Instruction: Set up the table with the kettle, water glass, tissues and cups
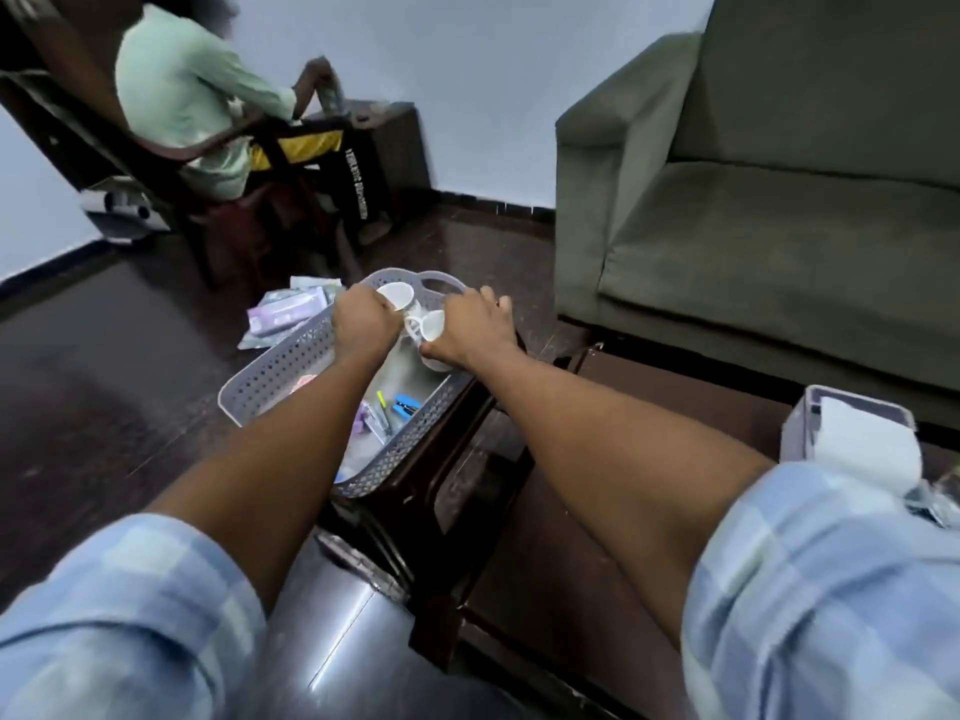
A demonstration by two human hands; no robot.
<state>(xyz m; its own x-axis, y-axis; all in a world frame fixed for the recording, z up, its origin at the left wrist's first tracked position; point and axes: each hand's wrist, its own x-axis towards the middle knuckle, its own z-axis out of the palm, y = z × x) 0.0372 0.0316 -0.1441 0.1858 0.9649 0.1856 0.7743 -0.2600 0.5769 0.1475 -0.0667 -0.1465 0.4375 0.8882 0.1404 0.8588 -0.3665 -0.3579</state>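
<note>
Green sofa (753, 210) stood at right, behind the dark table (597, 537); a second person (197, 96) sat in a chair at far left; grey perforated basket (291, 366) rested on a dark stool (415, 511) just beside the table; tissue box (852, 439) sat at the table's right edge; left hand (361, 324) was closed on a white cup (396, 294) over the basket's far end; right hand (470, 330) was pinched on a second white cup (428, 327), the two cups near each other.
</note>
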